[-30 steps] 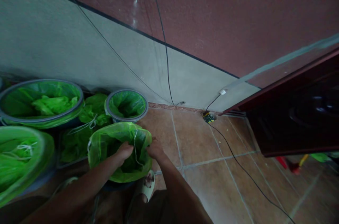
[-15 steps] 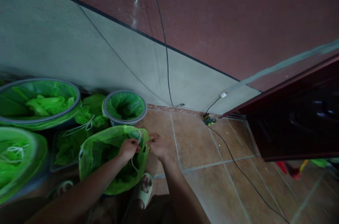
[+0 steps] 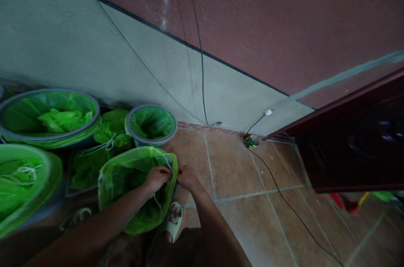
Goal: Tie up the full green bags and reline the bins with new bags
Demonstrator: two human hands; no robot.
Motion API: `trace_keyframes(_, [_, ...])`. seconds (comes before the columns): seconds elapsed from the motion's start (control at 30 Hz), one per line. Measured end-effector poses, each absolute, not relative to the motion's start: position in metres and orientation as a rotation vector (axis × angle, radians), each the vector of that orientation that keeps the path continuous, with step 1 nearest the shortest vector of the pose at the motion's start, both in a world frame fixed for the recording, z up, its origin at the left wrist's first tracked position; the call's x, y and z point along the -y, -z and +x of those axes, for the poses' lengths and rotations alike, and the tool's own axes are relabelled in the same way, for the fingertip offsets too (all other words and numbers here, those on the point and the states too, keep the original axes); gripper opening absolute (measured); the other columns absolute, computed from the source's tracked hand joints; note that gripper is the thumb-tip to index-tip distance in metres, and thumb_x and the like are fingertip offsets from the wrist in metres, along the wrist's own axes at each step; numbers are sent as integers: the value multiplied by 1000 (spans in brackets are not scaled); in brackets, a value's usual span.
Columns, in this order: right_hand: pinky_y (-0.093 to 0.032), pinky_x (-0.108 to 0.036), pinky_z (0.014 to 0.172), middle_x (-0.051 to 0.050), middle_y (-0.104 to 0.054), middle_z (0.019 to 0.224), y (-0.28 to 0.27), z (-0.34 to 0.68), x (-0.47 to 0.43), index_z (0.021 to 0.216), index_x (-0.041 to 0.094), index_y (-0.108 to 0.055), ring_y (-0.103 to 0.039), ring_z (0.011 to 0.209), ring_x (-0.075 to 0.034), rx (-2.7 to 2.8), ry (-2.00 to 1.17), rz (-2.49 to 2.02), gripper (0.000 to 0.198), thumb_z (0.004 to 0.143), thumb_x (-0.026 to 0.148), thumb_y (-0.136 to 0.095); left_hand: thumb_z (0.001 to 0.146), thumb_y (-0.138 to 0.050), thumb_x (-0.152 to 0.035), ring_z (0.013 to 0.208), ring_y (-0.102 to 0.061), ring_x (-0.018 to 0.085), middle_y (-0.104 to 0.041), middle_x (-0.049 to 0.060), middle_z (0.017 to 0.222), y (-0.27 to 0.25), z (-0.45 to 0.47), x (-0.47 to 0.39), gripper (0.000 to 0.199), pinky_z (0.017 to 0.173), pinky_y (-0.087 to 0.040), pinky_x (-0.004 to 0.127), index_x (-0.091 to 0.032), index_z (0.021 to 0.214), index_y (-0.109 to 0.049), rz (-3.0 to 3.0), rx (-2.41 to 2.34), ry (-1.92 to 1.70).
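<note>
A green garbage bag (image 3: 110, 185) lines the bin in front of me, its upper edge standing up in a loose ring. A thin white drawstring (image 3: 158, 203) hangs inside it. My left hand (image 3: 158, 178) reaches over the opening, its fingers closed on the bag's right edge, near the string. Just outside that edge is my right hand (image 3: 187, 177), fingers pinched on the bag from the other side. The fingertips nearly meet, with the bag's rim between them. Whether the string is also in the left fingers I cannot tell.
Behind stands a small lined bin (image 3: 151, 128). To the left are a large lined bin (image 3: 50, 136), another green-lined bin (image 3: 52, 170) and a tied green bag (image 3: 115, 126). A black cable (image 3: 284, 189) crosses the tiled floor towards a dark door (image 3: 350, 145). My slippered foot (image 3: 174, 218) is beside the bin.
My left hand has shifted right and closer to my right hand at the bag's edge. The opening seen in the rim is now covered. The view has moved slightly.
</note>
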State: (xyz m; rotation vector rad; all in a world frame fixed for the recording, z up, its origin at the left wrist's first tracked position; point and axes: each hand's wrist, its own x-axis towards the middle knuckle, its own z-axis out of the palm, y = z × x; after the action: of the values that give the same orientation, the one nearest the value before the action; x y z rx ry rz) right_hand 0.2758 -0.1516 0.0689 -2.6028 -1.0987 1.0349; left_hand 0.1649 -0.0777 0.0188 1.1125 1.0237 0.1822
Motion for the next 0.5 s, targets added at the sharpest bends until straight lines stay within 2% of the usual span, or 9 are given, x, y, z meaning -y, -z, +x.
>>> trace_keyframes(0.13, [-47,-19,56,-6,-73,76,-69,275,150,85,12,-76,-64,64,-13,1024,-1172,-2499,27,91,24,-53,63,-61,-8,54,-60,14,-63,-3,55,-29,164,81,10,59,-48,24,-17,64,-66,1130,-921,-201])
trace_keyframes(0.2, [-47,-18,55,-5,-72,76,-67,274,149,87,13,-76,-62,61,-11,995,-1200,-2454,30,93,22,-48,64,-60,-6,57,-63,15,-67,-2,59,-31,164,83,18,61,-49,25,-16,76,-68,1102,-902,-192])
trace_keyframes(0.27, [-46,-17,54,-4,-72,74,-66,274,148,87,12,-76,-62,61,-11,995,-1207,-2435,28,92,20,-49,66,-58,-4,60,-66,16,-69,-1,64,-33,164,86,33,62,-51,26,-16,96,-67,1068,-918,-163])
trace_keyframes(0.4, [-46,-18,60,-6,-74,80,-74,274,147,86,13,-78,-67,74,-14,1120,-1108,-2519,24,89,17,-54,74,-53,-6,69,-70,19,-73,2,73,-41,167,90,52,65,-53,27,-14,125,-56,1157,-954,-71])
trace_keyframes(0.5, [-48,-22,67,-11,-76,91,-84,275,148,89,12,-79,-69,85,-19,1215,-933,-2678,25,88,15,-54,75,-54,-6,84,-72,21,-76,7,86,-51,156,70,50,75,-53,29,-15,123,-60,1521,-992,-32])
